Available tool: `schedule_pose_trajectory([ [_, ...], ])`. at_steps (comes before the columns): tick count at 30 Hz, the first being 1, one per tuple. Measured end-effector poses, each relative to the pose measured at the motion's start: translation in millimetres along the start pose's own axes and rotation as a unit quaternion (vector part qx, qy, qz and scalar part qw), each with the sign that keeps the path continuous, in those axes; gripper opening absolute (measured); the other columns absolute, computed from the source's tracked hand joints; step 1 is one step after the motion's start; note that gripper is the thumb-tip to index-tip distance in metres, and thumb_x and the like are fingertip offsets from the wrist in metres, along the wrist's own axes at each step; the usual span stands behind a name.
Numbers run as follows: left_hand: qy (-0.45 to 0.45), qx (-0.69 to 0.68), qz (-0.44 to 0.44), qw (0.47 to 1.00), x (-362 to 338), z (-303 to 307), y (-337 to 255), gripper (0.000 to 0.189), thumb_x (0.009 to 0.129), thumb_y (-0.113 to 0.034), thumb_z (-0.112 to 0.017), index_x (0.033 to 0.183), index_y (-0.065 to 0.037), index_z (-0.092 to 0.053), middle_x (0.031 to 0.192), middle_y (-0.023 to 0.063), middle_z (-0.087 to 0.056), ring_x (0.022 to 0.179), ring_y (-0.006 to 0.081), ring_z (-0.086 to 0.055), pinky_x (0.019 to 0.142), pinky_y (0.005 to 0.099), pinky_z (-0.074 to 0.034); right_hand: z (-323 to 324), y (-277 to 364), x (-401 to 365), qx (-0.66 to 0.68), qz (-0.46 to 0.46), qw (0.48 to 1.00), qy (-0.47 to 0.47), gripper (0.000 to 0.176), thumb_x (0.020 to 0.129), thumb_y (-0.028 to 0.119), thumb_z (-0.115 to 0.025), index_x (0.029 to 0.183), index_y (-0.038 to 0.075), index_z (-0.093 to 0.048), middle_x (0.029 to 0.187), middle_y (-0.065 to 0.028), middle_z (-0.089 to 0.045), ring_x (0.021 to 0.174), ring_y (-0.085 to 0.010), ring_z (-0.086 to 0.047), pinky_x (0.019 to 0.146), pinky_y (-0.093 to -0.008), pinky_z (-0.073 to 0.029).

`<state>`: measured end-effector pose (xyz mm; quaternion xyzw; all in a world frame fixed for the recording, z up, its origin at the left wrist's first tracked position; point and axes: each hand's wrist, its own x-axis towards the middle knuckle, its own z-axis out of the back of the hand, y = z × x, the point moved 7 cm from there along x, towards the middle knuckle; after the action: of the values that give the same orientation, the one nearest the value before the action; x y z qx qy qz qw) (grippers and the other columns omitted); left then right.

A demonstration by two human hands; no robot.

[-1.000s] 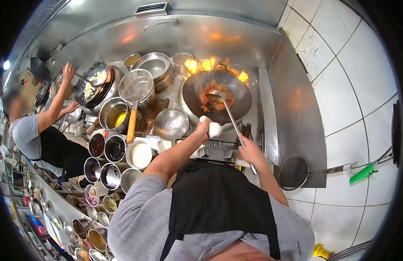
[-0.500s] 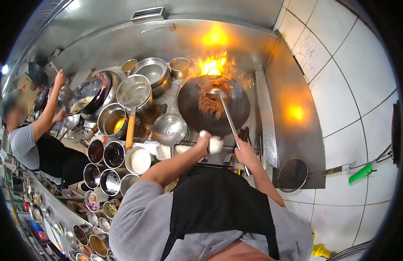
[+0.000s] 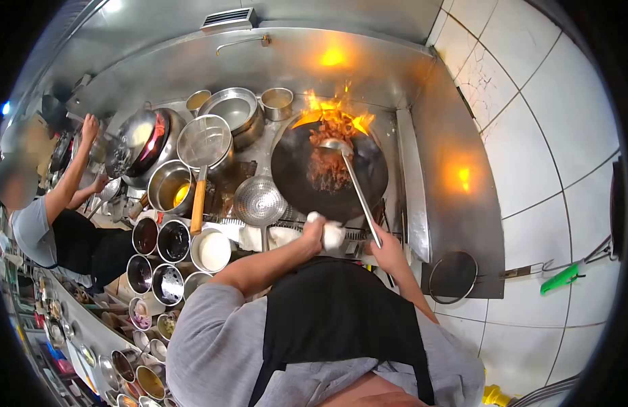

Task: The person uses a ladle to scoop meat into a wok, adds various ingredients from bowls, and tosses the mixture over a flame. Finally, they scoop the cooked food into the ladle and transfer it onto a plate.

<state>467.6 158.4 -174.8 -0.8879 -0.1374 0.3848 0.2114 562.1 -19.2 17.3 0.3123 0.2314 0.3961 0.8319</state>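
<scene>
My left hand (image 3: pixel 312 233) is closed around a bunched white cloth (image 3: pixel 333 237) at the near side of a large dark wok (image 3: pixel 293 169). Any handle under the cloth is hidden. My right hand (image 3: pixel 388 251) grips the long metal handle of a ladle (image 3: pixel 355 184), whose bowl sits among browned strips of meat (image 3: pixel 329 178) in the wok. Orange flames (image 3: pixel 320 107) rise along the wok's far rim, around the upper part of the meat.
Left of the wok lie a perforated skimmer (image 3: pixel 260 201), a wood-handled strainer (image 3: pixel 204 141) and several pots. Sauce containers (image 3: pixel 173 241) stand nearer. A round wire strainer (image 3: pixel 454 277) hangs at right. A co-worker (image 3: pixel 76 230) handles another wok (image 3: pixel 143 139) at far left.
The flames have dropped lower and spread wider around the meat. The meat has shifted inside the wok. My right hand has come slightly nearer my body. The co-worker's wok contents have moved.
</scene>
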Motion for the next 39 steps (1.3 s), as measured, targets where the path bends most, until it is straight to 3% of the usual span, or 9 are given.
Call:
schedule_pose_trajectory([
  [5,-0.022,0.057,0.019,0.998,83,-5,-63,0.033,0.091,-0.023,-0.061,0.116,-0.005,-0.050,0.100,0.0138,-0.064,0.083,0.0325,-0.068,0.074,0.0510,-0.057,21,17,-54,0.080,-0.003,0.994,0.070,0.058,0.084,0.006,-0.054,0.142,0.012,-0.044,0.121,-0.0283,-0.058,0.108,-0.0408,-0.059,0.092,-0.0416,-0.046],
  [7,-0.064,0.122,-0.020,0.990,39,-18,-76,0.038,0.089,-0.029,-0.065,0.116,-0.006,-0.051,0.096,0.0109,-0.064,0.084,0.0290,-0.068,0.075,0.0511,-0.056,23,16,-56,0.094,-0.013,0.990,0.104,0.059,0.085,0.005,-0.054,0.142,0.012,-0.044,0.123,-0.0280,-0.057,0.109,-0.0404,-0.059,0.093,-0.0408,-0.046],
  [12,0.102,0.015,0.098,0.990,-38,1,-51,0.039,0.097,-0.033,-0.054,0.116,0.001,-0.055,0.112,0.0181,-0.065,0.096,0.0339,-0.067,0.091,0.0458,-0.053,-3,-35,5,-0.072,-0.034,0.996,0.042,0.060,0.086,0.006,-0.056,0.144,0.012,-0.042,0.124,-0.0274,-0.058,0.113,-0.0390,-0.058,0.096,-0.0389,-0.045],
  [15,0.112,-0.054,0.082,0.989,-80,10,-63,0.045,0.098,-0.033,-0.049,0.121,0.006,-0.052,0.117,0.0224,-0.063,0.104,0.0350,-0.065,0.096,0.0449,-0.051,-8,-35,57,0.052,0.001,0.998,-0.028,0.057,0.086,0.006,-0.056,0.141,0.008,-0.045,0.129,-0.0223,-0.057,0.120,-0.0354,-0.056,0.100,-0.0381,-0.043],
  [20,0.125,-0.072,0.076,0.987,-116,27,-78,0.054,0.096,-0.044,-0.049,0.129,0.000,-0.050,0.122,0.0199,-0.061,0.106,0.0368,-0.063,0.089,0.0641,-0.048,-33,-44,97,0.052,-0.029,0.996,-0.069,0.057,0.085,0.006,-0.059,0.140,0.007,-0.046,0.130,-0.0220,-0.057,0.118,-0.0337,-0.057,0.099,-0.0365,-0.044],
  [26,0.175,-0.098,0.046,0.979,-141,23,-81,0.058,0.098,-0.044,-0.046,0.134,0.002,-0.045,0.127,0.0213,-0.057,0.112,0.0394,-0.060,0.090,0.0650,-0.047,-37,-24,61,0.097,0.089,0.991,-0.025,0.058,0.084,0.003,-0.059,0.140,0.008,-0.047,0.118,-0.0240,-0.063,0.109,-0.0322,-0.063,0.095,-0.0372,-0.046],
  [33,0.148,-0.082,0.040,0.985,-140,40,-70,0.056,0.097,-0.043,-0.048,0.129,0.003,-0.047,0.119,0.0217,-0.061,0.101,0.0381,-0.065,0.080,0.0589,-0.055,-26,-9,106,0.067,-0.002,0.998,-0.023,0.058,0.084,0.006,-0.059,0.140,0.009,-0.047,0.114,-0.0265,-0.063,0.104,-0.0384,-0.062,0.091,-0.0395,-0.047],
  [37,0.136,-0.071,0.028,0.988,-140,43,-70,0.054,0.096,-0.042,-0.051,0.125,0.003,-0.050,0.115,0.0211,-0.063,0.097,0.0363,-0.066,0.078,0.0556,-0.056,-35,-7,113,-0.008,0.091,0.993,-0.077,0.054,0.084,0.006,-0.057,0.137,0.008,-0.049,0.113,-0.0278,-0.061,0.105,-0.0419,-0.059,0.091,-0.0452,-0.047],
  [39,0.132,-0.063,0.027,0.989,-138,41,-68,0.054,0.096,-0.042,-0.052,0.125,0.004,-0.050,0.115,0.0207,-0.063,0.097,0.0355,-0.067,0.079,0.0542,-0.056,-35,-16,111,-0.023,0.047,0.998,-0.027,0.053,0.084,0.006,-0.057,0.137,0.007,-0.049,0.115,-0.0279,-0.060,0.106,-0.0440,-0.058,0.092,-0.0467,-0.046],
])
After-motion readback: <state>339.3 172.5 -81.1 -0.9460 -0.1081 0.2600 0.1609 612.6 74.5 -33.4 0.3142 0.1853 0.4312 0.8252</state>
